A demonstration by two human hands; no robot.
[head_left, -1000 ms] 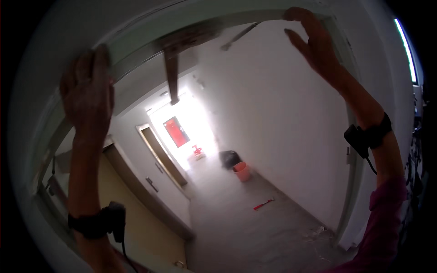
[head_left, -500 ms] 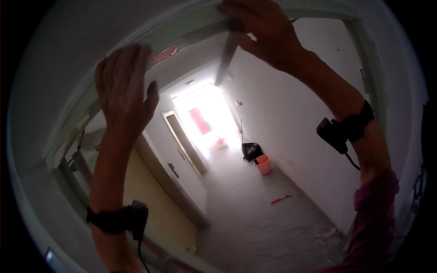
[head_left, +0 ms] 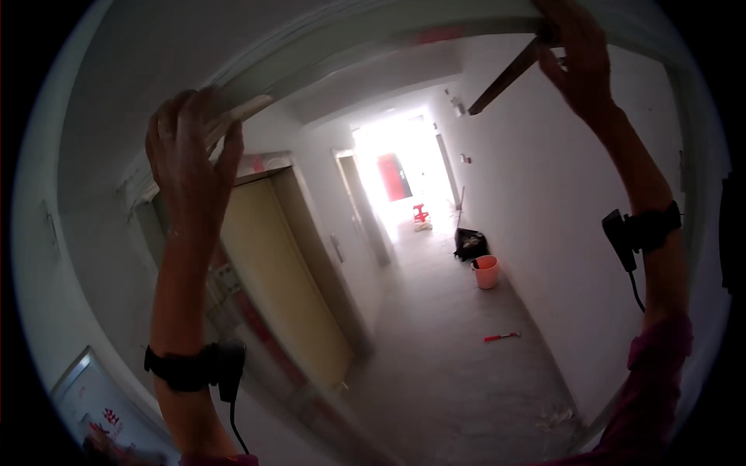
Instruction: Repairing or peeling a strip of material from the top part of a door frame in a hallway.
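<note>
Both my arms are raised to the pale green door frame (head_left: 350,58) overhead. My left hand (head_left: 186,159) is at its left part, fingers bent, with a pale thin strip (head_left: 252,107) running between fingers and thumb. Whether that strip is loose or fixed to the frame cannot be made out. Up at the right, my right hand (head_left: 579,70) has its fingers and thumb closed about the upper end of a dark flat bar (head_left: 505,80), which slants down to the left. The frame edge and shadow partly hide those fingertips. Each forearm wears a black strapped device with a cable.
Beyond the frame runs a corridor with a grey floor (head_left: 443,373). A pink bucket (head_left: 486,273) and a black bag (head_left: 470,245) stand by the right wall. A red-handled tool (head_left: 502,337) lies nearer. A red stool (head_left: 420,213) stands far back; a yellowish recessed door (head_left: 280,272) is left.
My view has shifted, so the corridor appears further right. My hands are wider apart: the left has slid left along the frame, its fingers now bent. The dark bar remains by my right hand.
</note>
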